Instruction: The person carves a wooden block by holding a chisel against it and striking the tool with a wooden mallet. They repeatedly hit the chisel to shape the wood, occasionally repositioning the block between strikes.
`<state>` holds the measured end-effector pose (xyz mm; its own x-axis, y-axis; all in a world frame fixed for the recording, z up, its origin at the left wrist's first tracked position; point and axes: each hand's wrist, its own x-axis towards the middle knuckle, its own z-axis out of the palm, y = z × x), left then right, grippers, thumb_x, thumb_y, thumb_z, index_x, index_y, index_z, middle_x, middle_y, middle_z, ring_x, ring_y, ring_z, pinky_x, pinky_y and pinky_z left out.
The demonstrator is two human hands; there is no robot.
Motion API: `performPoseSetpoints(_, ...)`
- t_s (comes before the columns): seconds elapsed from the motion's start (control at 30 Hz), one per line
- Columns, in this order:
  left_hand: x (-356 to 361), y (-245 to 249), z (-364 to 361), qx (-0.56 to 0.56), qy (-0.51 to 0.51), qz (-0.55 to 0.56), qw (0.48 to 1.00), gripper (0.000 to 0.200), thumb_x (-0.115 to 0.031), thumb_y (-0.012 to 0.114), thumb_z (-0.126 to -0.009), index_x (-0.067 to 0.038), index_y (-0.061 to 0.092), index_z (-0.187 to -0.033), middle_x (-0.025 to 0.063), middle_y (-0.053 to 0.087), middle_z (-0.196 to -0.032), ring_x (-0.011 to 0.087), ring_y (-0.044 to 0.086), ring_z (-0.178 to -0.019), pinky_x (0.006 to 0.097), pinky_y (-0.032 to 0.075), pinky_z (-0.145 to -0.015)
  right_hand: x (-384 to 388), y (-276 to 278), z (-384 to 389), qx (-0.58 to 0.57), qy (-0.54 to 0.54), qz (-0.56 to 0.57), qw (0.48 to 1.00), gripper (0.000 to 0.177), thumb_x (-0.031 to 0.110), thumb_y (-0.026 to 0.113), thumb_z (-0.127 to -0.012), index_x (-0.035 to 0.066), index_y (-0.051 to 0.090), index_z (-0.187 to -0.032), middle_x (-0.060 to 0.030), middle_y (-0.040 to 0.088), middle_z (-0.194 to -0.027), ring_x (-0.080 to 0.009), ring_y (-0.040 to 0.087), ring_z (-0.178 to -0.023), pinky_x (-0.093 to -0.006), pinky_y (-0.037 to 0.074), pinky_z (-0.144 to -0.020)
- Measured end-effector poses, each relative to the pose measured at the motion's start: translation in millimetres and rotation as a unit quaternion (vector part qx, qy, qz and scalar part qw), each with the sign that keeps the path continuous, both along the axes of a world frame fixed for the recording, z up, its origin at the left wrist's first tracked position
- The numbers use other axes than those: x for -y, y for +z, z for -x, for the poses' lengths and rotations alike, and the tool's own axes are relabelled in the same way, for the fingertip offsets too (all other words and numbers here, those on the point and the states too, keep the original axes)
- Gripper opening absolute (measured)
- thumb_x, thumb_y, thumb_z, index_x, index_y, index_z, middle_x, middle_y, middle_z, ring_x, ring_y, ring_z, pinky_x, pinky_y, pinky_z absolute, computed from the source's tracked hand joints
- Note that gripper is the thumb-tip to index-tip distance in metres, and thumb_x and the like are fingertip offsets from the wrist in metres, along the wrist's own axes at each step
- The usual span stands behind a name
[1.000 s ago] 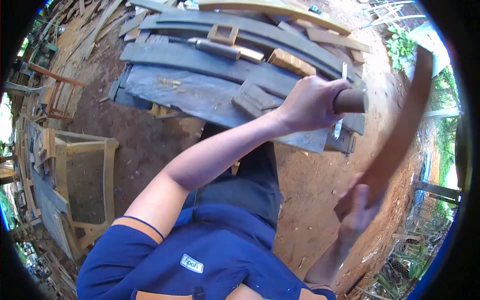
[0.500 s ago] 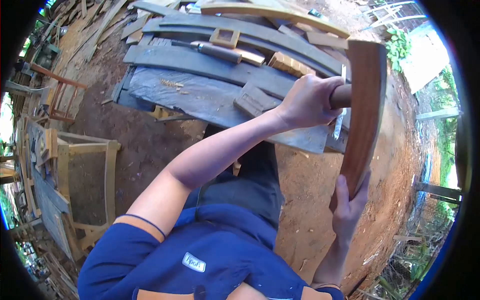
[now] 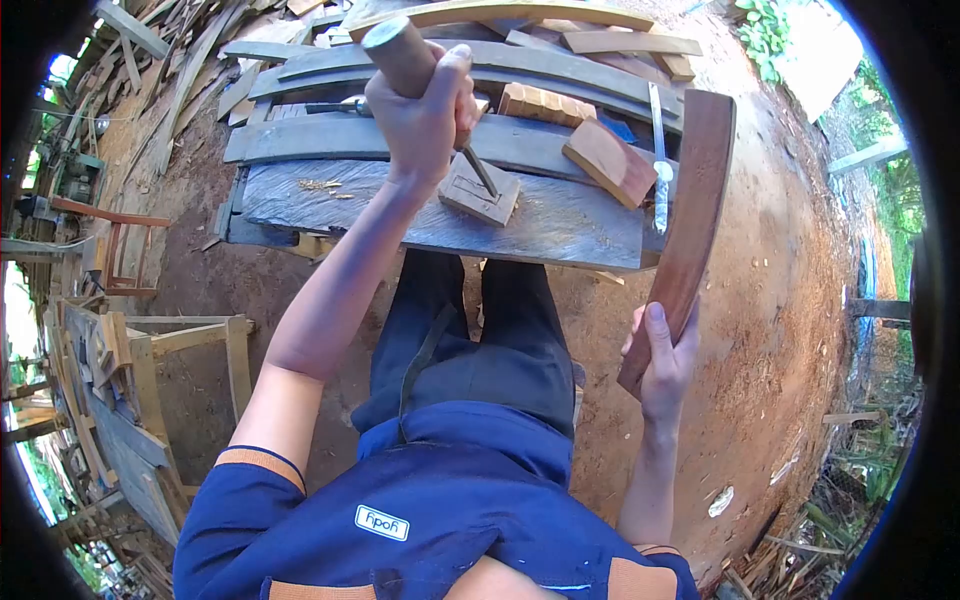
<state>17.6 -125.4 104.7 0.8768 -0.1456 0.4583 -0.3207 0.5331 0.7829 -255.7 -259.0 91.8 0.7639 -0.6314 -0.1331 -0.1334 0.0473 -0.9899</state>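
My left hand (image 3: 420, 115) is wrapped round the thick wooden handle of a chisel (image 3: 481, 172), held at a slant. Its blade tip meets the top of a small wooden block (image 3: 470, 200), where dark marked lines show. The block lies on the dark workbench (image 3: 350, 205). On the right, my right hand (image 3: 668, 350) grips the lower end of a long, slightly curved brown wooden bar (image 3: 700, 190). That bar stands up beyond the bench's right end, apart from the chisel.
A reddish-brown wooden block (image 3: 612, 162) and a thin metal strip (image 3: 659, 150) lie at the bench's right. Behind are a ridged wooden block (image 3: 545, 103) and long curved boards (image 3: 560, 65). A wooden frame (image 3: 190, 338) stands at left, near a reddish chair (image 3: 120, 250).
My left hand has swung left with the chisel, bringing its tip onto the small block. The curved bar in my right hand has moved slightly left and lower. The reddish-brown block is now uncovered.
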Motion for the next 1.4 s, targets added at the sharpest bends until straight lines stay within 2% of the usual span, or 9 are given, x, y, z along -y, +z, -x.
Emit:
performPoseSetpoints(0.2, 11.3, 5.4, 14.0, 0.058, -0.037, -0.046, 0.997, 0.009, -0.005, 0.062, -0.088, -0.003, 0.055, -0.084, 0.0015, 0.051, -0.053, 0.0071, 0.047, -0.039, 0.0229, 0.039, -0.038, -2.0, -11.8, -3.7, 0.0, 0.008, 0.009, 1.0, 0.03, 0.028, 0.058, -0.097, 0.006, 0.045, -0.113, -0.0017, 0.053, -0.076, -0.0075, 0.052, -0.058, -0.0217, 0.044, -0.052)
performPoseSetpoints(0.27, 13.1, 2.3, 16.8, 0.075, -0.032, -0.078, 0.994, 0.009, -0.005, 0.063, -0.088, -0.003, 0.055, -0.083, 0.0013, 0.052, -0.053, 0.0068, 0.048, -0.039, 0.0224, 0.039, -0.038, -3.1, -16.0, -2.1, -0.001, 0.012, 0.057, 0.998, 0.03, 0.029, 0.058, -0.096, 0.006, 0.046, -0.112, -0.0015, 0.053, -0.076, -0.0073, 0.052, -0.059, -0.0218, 0.044, -0.052)
performPoseSetpoints(0.4, 16.0, -7.0, 16.3, 0.126, -0.018, -0.127, 0.984, 0.013, -0.006, 0.065, -0.087, -0.004, 0.056, -0.078, 0.0012, 0.054, -0.053, 0.0059, 0.049, -0.04, 0.0204, 0.039, -0.037, -6.2, -19.5, -1.1, 0.004, 0.008, 0.071, 0.997, 0.03, 0.029, 0.058, -0.096, 0.006, 0.046, -0.11, -0.0012, 0.052, -0.076, -0.0072, 0.052, -0.058, -0.0216, 0.043, -0.051)
performPoseSetpoints(0.47, 18.2, -8.3, 16.0, 0.141, -0.004, -0.133, 0.981, 0.013, -0.007, 0.066, -0.087, -0.004, 0.056, -0.078, 0.0012, 0.054, -0.053, 0.0057, 0.05, -0.04, 0.0199, 0.039, -0.037, -6.6, -15.6, 0.2, -0.031, 0.029, 0.019, 0.999, 0.045, 0.027, 0.057, -0.097, -0.001, 0.041, -0.13, -0.0042, 0.052, -0.092, -0.0098, 0.048, -0.08, -0.0247, 0.043, -0.069)
performPoseSetpoints(0.6, 21.2, -9.6, 16.0, 0.161, 0.006, -0.135, 0.978, 0.015, -0.009, 0.066, -0.087, -0.004, 0.058, -0.077, 0.0006, 0.055, -0.055, 0.0051, 0.051, -0.041, 0.0191, 0.039, -0.037, -5.6, -19.8, -1.5, -0.032, 0.035, 0.021, 0.999, 0.046, 0.027, 0.057, -0.098, -0.001, 0.041, -0.13, -0.0045, 0.052, -0.093, -0.0104, 0.048, -0.081, -0.0255, 0.043, -0.071)
performPoseSetpoints(0.67, 22.5, -10.5, 16.6, 0.16, 0.0, -0.136, 0.978, 0.015, -0.009, 0.066, -0.088, -0.004, 0.058, -0.077, 0.0003, 0.055, -0.055, 0.0049, 0.051, -0.041, 0.019, 0.039, -0.037, -6.8, -23.0, -3.8, -0.011, 0.006, 0.036, 0.999, 0.031, 0.03, 0.059, -0.096, 0.006, 0.046, -0.11, -0.0011, 0.052, -0.075, -0.0073, 0.052, -0.057, -0.0219, 0.044, -0.05)
performPoseSetpoints(1.4, 23.8, -13.2, 17.2, 0.171, 0.013, -0.163, 0.972, 0.014, -0.011, 0.068, -0.088, -0.005, 0.061, -0.077, -0.0009, 0.057, -0.055, 0.0045, 0.054, -0.044, 0.0185, 0.041, -0.039, -4.8, -24.2, -10.4, -0.02, 0.025, 0.036, 0.999, 0.03, 0.029, 0.058, -0.096, 0.006, 0.046, -0.111, -0.0014, 0.052, -0.075, -0.007, 0.052, -0.057, -0.0215, 0.045, -0.05)
